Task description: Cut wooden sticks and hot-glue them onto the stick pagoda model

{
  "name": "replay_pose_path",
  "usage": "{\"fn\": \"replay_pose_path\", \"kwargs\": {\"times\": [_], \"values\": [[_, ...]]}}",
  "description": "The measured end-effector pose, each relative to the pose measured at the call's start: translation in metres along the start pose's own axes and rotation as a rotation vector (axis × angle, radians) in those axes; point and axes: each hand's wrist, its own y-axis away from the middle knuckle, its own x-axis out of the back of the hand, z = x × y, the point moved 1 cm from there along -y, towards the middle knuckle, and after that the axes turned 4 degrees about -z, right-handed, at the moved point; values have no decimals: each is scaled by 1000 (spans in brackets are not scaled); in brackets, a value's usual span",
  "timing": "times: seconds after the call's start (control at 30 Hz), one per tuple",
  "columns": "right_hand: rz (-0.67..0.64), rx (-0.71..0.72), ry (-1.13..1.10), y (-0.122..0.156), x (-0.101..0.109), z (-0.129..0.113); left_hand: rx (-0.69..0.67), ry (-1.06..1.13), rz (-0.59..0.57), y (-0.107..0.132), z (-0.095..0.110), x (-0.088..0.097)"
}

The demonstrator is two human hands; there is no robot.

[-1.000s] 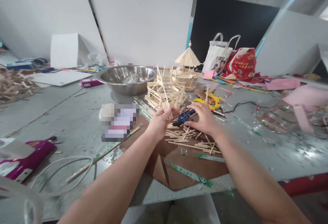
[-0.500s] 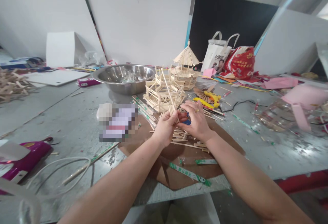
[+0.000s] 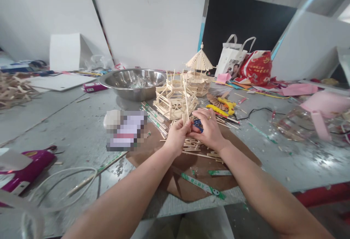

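My left hand [image 3: 177,137] is closed round a small bundle of thin wooden sticks [image 3: 186,102] that point upward. My right hand [image 3: 209,131] meets it from the right, fingers pinched at the base of the bundle, a ring on one finger. A blue-handled tool [image 3: 197,124] shows between the two hands; which hand holds it is unclear. Just beyond stands a half-built stick model [image 3: 175,98], and behind that a finished stick pavilion [image 3: 199,69]. Loose cut sticks [image 3: 201,149] lie on brown cardboard [image 3: 188,180] under my hands.
A steel bowl [image 3: 133,83] sits at the back left. A yellow glue gun [image 3: 222,108] with a black cord lies right of the model. Bags [image 3: 246,65] stand at the back right, pink paper [image 3: 325,104] at the right, a magenta object [image 3: 26,169] and white tubing at the near left.
My right hand left the table near the blue tool and joined my left hand at the bundle. The sticks swung from leaning left to nearly upright.
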Motion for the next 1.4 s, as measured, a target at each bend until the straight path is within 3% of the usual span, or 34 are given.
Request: {"fn": "replay_pose_path", "kwargs": {"times": [0.2,0.3,0.43,0.53,0.7,0.9,1.1,1.27,1.4], "values": [[-106,25,-34,-3,5,3,-14,-80,-8,-4,1,8],[-312,-18,15,1,10,16,-37,-117,14,-5,5,13],[-641,-183,126,10,10,41,-36,-180,61,-7,12,19],[-750,-243,135,15,4,54,-42,-232,61,-9,14,22],[-744,-215,143,10,-1,55,-62,-309,78,-10,17,25],[-652,-215,278,3,13,39,-70,-357,101,-12,15,28],[-773,-292,290,3,17,32,-100,-366,88,-12,14,28],[-668,-346,219,2,20,35,-103,-302,2,-8,16,23],[-576,-383,116,3,26,41,-138,-255,4,-7,19,21]]}}
